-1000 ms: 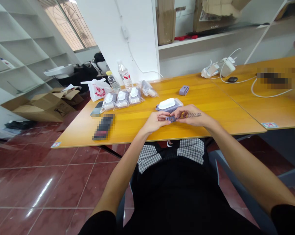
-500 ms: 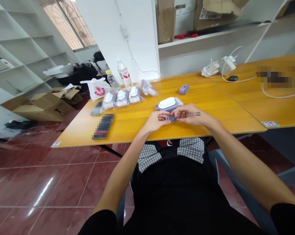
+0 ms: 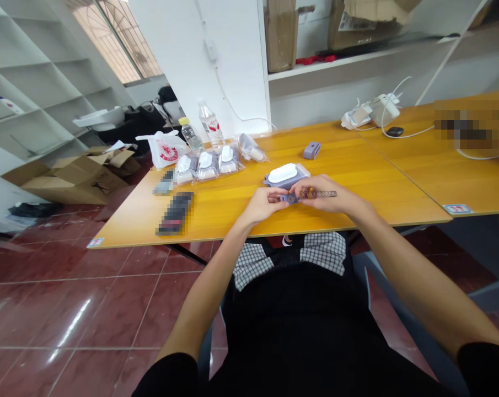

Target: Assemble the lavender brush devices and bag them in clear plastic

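My left hand (image 3: 263, 204) and my right hand (image 3: 330, 194) meet above the near edge of the yellow wooden table (image 3: 357, 176). Between them they pinch a small purple part (image 3: 291, 198) with a long metal coil spring (image 3: 320, 194) sticking out to the right over my right fingers. Just behind my hands lies a purple case with a white brush-like piece on it, in a clear bag (image 3: 285, 175). A small purple block (image 3: 311, 150) sits farther back on the table.
Several clear bags with white and purple parts (image 3: 210, 165) lie at the table's left. Behind them stand two water bottles (image 3: 208, 125) and a white plastic bag (image 3: 164, 150). White chargers with cables (image 3: 375, 113) sit at the back right. Cardboard boxes (image 3: 79, 173) lie on the red tiled floor.
My hands stay in place on the part and spring. The view has shifted very slightly. A hand at the far right edge has left the picture.
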{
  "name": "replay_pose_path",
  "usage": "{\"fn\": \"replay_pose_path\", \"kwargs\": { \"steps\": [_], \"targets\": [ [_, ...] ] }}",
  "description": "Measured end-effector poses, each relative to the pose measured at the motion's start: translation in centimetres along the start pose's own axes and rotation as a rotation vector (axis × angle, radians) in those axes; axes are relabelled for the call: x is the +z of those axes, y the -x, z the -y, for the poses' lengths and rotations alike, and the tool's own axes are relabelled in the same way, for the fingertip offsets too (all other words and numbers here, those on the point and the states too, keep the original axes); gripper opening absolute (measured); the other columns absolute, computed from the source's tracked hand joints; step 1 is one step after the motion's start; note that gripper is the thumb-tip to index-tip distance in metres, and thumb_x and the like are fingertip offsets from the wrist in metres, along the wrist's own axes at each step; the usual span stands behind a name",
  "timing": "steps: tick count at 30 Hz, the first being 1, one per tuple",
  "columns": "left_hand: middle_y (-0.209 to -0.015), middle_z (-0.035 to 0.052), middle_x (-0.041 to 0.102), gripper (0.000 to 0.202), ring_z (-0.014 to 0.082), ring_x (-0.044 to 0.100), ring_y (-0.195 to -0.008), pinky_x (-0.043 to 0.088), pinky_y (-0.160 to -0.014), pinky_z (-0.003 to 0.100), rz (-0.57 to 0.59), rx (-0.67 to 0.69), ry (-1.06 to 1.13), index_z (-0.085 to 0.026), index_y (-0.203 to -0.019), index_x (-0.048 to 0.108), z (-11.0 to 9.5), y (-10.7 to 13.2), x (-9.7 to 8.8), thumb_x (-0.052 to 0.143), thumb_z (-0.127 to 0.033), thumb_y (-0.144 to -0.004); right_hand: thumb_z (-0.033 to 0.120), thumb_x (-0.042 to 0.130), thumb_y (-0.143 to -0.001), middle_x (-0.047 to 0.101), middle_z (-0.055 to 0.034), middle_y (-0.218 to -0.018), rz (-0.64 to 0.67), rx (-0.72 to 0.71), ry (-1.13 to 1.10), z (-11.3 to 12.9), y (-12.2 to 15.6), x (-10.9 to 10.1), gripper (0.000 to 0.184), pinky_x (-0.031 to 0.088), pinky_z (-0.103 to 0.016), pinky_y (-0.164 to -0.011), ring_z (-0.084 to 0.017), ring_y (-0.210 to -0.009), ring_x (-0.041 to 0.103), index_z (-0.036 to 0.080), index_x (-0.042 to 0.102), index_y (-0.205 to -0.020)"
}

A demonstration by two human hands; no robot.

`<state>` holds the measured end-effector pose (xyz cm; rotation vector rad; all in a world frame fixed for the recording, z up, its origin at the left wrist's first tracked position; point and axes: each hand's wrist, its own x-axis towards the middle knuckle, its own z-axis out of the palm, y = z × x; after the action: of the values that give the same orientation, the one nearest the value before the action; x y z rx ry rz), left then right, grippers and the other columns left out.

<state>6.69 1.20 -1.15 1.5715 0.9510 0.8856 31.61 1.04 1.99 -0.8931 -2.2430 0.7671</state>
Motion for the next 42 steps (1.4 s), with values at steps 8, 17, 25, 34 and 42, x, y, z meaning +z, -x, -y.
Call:
{"fn": "replay_pose_path", "kwargs": {
  "steps": [8,17,25,34,42],
  "targets": [
    [-0.1,0.0095,0.083,0.035,0.018,0.077,-0.086,0.063,-0.096,0.043,0.013,-0.003,0.024,-0.013,-0.115,0.083,-0.1,0.0,-0.1,0.089,-0.011,-0.08,0.025,0.074,-0.087,0.084,-0.0034,-0.108,0.005,-0.017,0.01,0.6,0.2,-0.1,0.005,0.05,-0.033,-0.074,-0.02,-0.084,0.071,0.024,0.077,-0.09],
    [-0.101,0.0104,0.083,0.036,0.0174,0.077,-0.086,0.062,-0.097,0.044,-0.006,-0.029,0.012,-0.012,-0.116,0.082,-0.1,-0.1,0.0,0.088,-0.01,-0.08,0.027,0.075,-0.088,0.084,-0.0038,-0.105,0.017,-0.027,0.01,0.7,0.2,-0.5,0.008,0.05,-0.033,-0.077,-0.022,-0.091,0.072,0.024,0.08,-0.093],
    [-0.101,0.0106,0.083,0.036,0.0176,0.076,-0.085,0.063,-0.095,0.044,0.021,-0.008,0.009,-0.012,-0.116,0.082,-0.1,-0.1,-0.2,0.088,-0.012,-0.08,0.03,0.078,-0.087,0.083,-0.0024,-0.097,-0.023,-0.009,-0.028,0.1,0.3,-0.2,0.006,0.05,-0.033,-0.075,-0.022,-0.089,0.073,0.024,0.078,-0.088],
    [-0.1,0.0112,0.083,0.039,0.0176,0.076,-0.084,0.064,-0.09,0.041,0.046,-0.003,0.015,-0.011,-0.118,0.082,0.1,-0.2,-0.3,0.089,-0.014,-0.079,0.029,0.075,-0.087,0.085,-0.0058,-0.112,-0.018,-0.021,-0.091,-0.4,0.2,-0.1,0.009,0.051,-0.035,-0.075,-0.021,-0.087,0.074,0.022,0.074,-0.082],
    [-0.101,0.01,0.082,0.04,0.0175,0.076,-0.085,0.063,-0.091,0.041,0.063,-0.004,0.006,-0.012,-0.117,0.082,0.1,-0.3,-0.4,0.089,-0.014,-0.077,0.033,0.078,-0.088,0.085,-0.0067,-0.11,-0.02,-0.033,-0.107,-0.4,0.1,0.0,0.012,0.053,-0.037,-0.077,-0.021,-0.085,0.073,0.022,0.077,-0.085]
  ]
}}
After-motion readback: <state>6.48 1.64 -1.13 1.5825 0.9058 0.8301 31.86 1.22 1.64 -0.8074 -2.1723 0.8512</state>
